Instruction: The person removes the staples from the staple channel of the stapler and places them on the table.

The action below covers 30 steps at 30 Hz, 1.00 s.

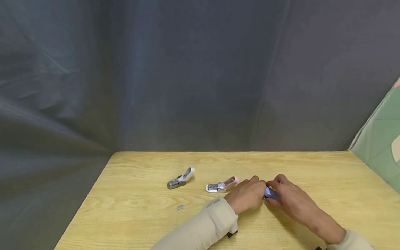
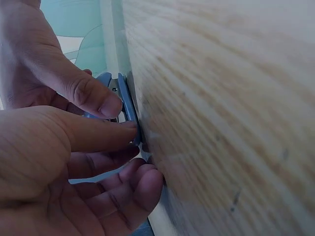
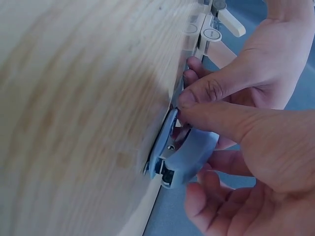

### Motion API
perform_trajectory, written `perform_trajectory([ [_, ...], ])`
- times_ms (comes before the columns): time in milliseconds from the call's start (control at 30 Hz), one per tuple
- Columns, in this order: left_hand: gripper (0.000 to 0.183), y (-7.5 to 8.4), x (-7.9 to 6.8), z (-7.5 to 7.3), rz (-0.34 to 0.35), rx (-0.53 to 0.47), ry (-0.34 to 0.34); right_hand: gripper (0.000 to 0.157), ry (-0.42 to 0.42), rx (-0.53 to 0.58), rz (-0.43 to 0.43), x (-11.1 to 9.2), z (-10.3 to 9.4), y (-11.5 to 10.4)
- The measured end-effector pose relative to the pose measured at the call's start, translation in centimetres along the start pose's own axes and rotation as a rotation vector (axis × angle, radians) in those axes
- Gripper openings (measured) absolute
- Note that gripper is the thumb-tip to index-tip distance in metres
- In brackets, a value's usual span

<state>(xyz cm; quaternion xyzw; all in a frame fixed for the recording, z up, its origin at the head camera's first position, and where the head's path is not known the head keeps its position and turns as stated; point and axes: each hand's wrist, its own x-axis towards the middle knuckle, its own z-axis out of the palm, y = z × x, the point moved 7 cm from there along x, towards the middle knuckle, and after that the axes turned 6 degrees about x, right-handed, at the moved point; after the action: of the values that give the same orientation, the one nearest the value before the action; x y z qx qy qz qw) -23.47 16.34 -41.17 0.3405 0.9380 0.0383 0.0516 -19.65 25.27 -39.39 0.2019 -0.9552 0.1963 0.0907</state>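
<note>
Both hands are on a small blue stapler, low over the wooden table's right half. My left hand pinches one end of it between thumb and fingers; in the left wrist view that thumb lies on the blue base. From the other side my right hand grips the stapler, its thumb beside the left thumb. The right wrist view shows the blue upper arm of the stapler raised at an angle from its base. Fingers hide the end between the hands.
Left of the hands, a white-and-pink stapler stands opened on the table. Farther left is an opened grey-and-white stapler. A small silvery strip lies nearer the front. A dark curtain hangs behind the table.
</note>
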Motion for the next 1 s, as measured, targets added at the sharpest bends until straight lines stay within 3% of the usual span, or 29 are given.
perform_trajectory([
  [367,0.008,0.15,-0.22,-0.13,0.046,0.044,0.063,0.027,-0.03,0.038,-0.024,-0.07,0.16,-0.07],
  [700,0.009,0.27,-0.12,-0.5,0.108,0.074,0.126,0.022,-0.049,0.005,-0.015,0.12,0.09,0.12],
  [1000,0.019,-0.21,0.2,0.04,0.058,-0.006,0.102,0.02,-0.061,0.012,-0.013,-0.14,0.17,0.04],
])
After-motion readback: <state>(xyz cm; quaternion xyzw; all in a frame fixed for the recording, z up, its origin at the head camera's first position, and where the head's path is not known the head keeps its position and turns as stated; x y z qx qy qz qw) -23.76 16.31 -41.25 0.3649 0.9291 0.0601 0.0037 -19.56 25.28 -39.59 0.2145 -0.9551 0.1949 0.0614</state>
